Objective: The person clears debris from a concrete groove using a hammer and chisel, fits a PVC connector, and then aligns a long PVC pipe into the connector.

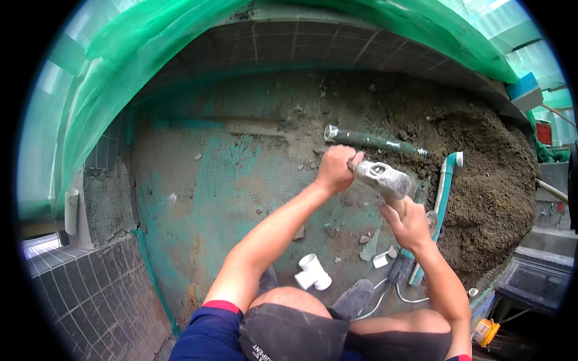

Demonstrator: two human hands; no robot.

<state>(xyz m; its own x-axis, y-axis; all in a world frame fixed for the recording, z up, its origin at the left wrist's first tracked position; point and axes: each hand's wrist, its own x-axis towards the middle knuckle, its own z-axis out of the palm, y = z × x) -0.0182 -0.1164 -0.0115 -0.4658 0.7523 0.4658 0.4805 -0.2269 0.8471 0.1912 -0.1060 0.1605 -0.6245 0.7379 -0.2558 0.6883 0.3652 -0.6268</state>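
Note:
My right hand (410, 225) is wrapped round the wooden handle of a hammer (385, 178), whose grey, dusty head is raised close to my left hand. My left hand (336, 168) is closed in a fist beside the hammer head. A slim, dark piece seems to stick out on its far side, but my fingers hide what it is. Just beyond both hands a dirty green pipe (379, 142) lies on the floor. By my right wrist rests a power tool (402, 265) with a round disc and a pale cable, partly covered by my arm.
A white pipe tee (313, 272) and a small white pipe piece (381, 259) lie near my feet. A teal-and-white pipe (444, 192) borders a large sand heap (494, 180) at right. Green netting (132, 72) hangs over the tiled walls. Rubble dots the floor (235, 186).

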